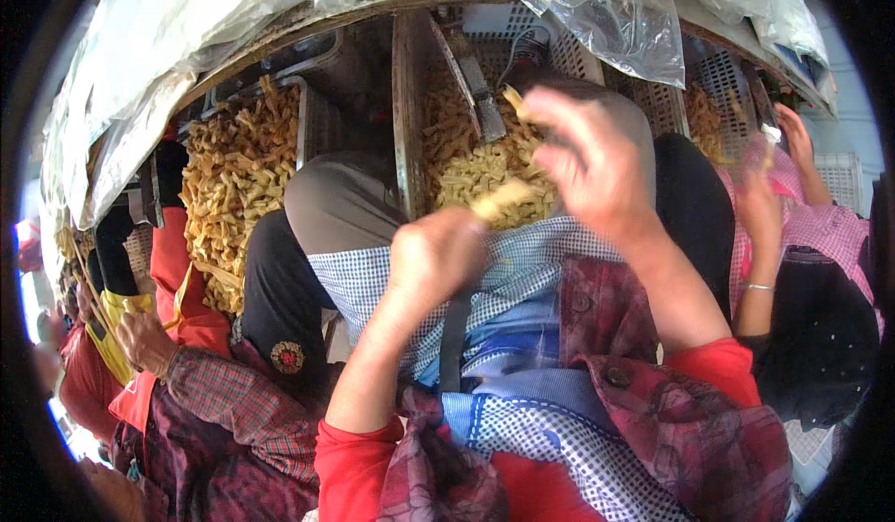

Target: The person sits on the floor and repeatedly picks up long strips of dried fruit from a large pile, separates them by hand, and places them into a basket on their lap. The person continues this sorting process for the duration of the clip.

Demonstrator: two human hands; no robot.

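Note:
My left hand is closed on a pale yellow strip, which sticks out to the right above my checked apron; the hand is blurred. A short yellowish piece sits at the fingertips of my right hand, raised beside a metal blade fixed at the wooden bench. The blade stands upright, with a dark block against it. Below it lies a heap of cut pale yellow pieces, browner farther back. Whether the strip is one whole piece cannot be told.
Clear plastic sheeting hangs over the bench edge. A wooden post stands left of the heap. To the left is a crate full of brownish yellow pieces. Co-workers sit close on both sides, their hands near similar blades.

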